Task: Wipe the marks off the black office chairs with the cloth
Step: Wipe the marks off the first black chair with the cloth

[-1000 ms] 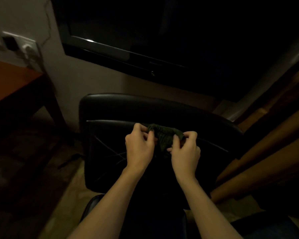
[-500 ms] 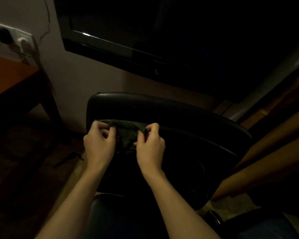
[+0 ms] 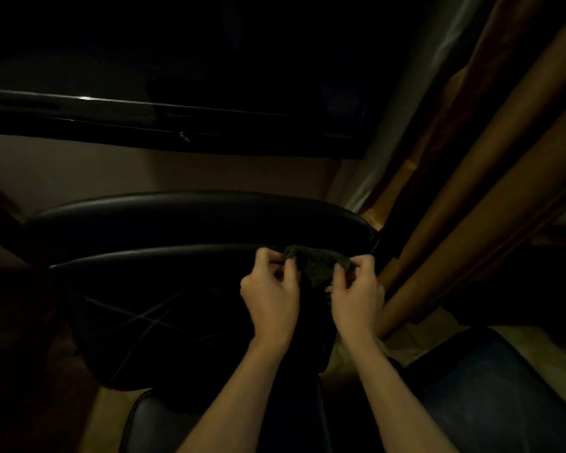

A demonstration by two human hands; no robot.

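Left hand [image 3: 270, 297] pinches cloth [image 3: 317, 266] at left end; right hand [image 3: 356, 294] pinches right end. Cloth stretched between them, draped over chair [image 3: 193, 223] back's top ridge near right corner, likely so taut span rubs ridge. Marks too dim to see. Pale lines cross backrest below. Curtain [image 3: 471, 197] hangs right.

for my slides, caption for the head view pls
Both hands stretch a dark cloth over the black office chair's backrest edge.
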